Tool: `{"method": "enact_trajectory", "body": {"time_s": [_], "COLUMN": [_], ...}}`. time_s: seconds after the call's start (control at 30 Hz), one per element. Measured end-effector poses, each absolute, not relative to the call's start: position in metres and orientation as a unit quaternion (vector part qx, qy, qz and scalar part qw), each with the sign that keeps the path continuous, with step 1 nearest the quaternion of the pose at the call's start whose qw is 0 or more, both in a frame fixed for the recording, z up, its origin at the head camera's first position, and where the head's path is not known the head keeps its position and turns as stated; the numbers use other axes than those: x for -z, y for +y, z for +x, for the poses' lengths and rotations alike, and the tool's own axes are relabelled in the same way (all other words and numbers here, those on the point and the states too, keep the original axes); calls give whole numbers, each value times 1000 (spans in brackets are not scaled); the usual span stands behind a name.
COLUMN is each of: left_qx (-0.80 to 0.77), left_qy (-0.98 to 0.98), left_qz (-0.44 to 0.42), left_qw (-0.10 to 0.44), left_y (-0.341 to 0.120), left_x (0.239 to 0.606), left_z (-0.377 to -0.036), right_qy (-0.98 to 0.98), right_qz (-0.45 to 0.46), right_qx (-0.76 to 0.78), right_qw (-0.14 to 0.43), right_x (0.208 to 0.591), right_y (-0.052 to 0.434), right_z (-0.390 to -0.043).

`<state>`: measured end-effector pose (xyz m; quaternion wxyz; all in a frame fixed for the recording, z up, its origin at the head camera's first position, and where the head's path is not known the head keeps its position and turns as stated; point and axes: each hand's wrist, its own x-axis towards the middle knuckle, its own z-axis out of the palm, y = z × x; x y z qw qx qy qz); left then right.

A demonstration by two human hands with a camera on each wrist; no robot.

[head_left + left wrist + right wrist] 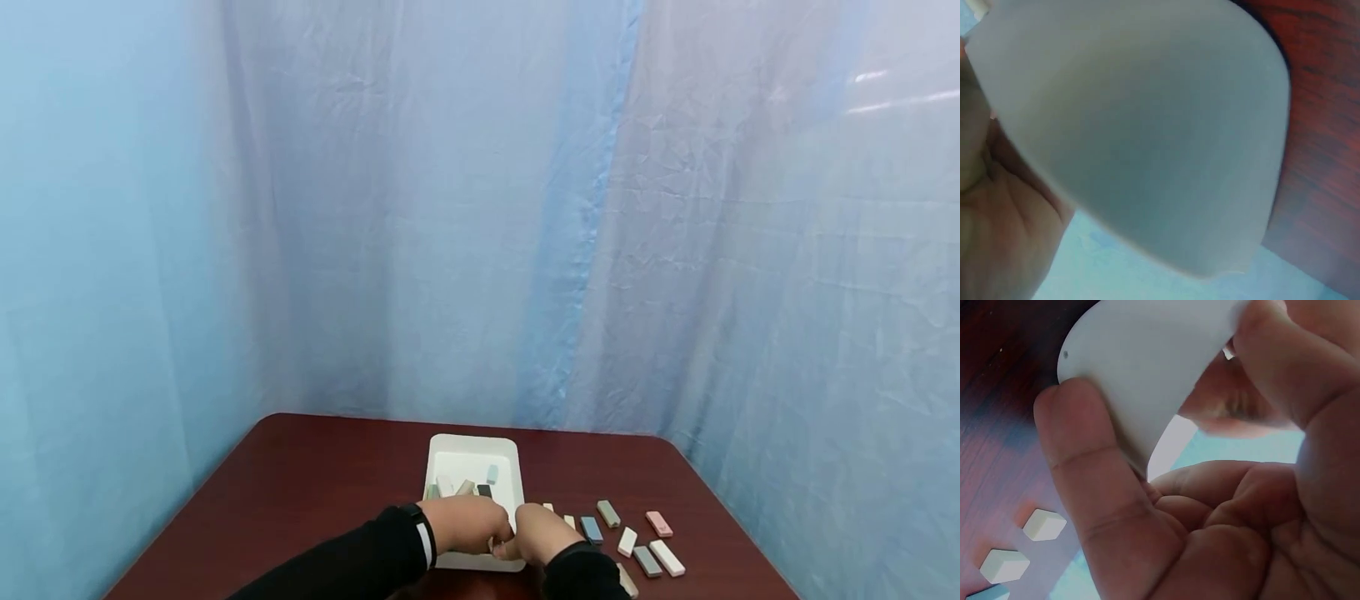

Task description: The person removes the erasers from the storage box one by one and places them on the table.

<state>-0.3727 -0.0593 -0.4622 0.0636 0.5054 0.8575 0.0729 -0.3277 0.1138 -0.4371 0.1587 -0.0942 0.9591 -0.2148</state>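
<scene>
A white rectangular tray (476, 443) lies on the table, with several small blocks in it, among them a pale blue block (492, 474) and a dark block (484, 491). My left hand (468, 523) reaches over its near part with fingers bent down; their tips are hidden. At the near right corner, my right hand (538, 533) meets the left. A sliver of a small white block (1229, 354) shows at its thumb, mostly covered by fingers. One straight right finger (1088, 444) lies along the outside of the tray wall. The left wrist view is mostly filled by the tray's outer wall (1166, 125).
Right of the tray, several loose blocks lie on the dark red table (337, 467), including a pink block (659, 524), a blue block (591, 530), a grey block (647, 562) and a white block (667, 557). Blue curtains (465, 208) surround the table.
</scene>
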Motion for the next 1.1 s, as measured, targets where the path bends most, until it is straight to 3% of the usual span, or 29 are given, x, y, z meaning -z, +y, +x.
{"method": "enact_trajectory", "body": {"time_s": [0.13,0.33,0.63,0.8,1.0,1.1], "left_qx": [-68,-72,-12,-30,-66,-107], "left_qy": [838,852,916,910,902,911], "left_qz": [534,506,398,413,426,397], "left_qw": [86,112,37,30,24,-4], "left_y": [-55,-54,-52,-56,-66,-77], "left_x": [465,461,467,474,464,458], "left_z": [-379,-381,-381,-383,-383,-388], "right_qy": [955,957,972,971,971,972], "right_qz": [-106,-102,-84,-58,-81,-63], "right_qx": [224,222,135,161,139,147], "right_qw": [160,158,171,169,176,172], "right_x": [435,436,478,457,482,464], "right_y": [114,111,123,110,123,115], "right_z": [-327,-331,-365,-345,-369,-354]}}
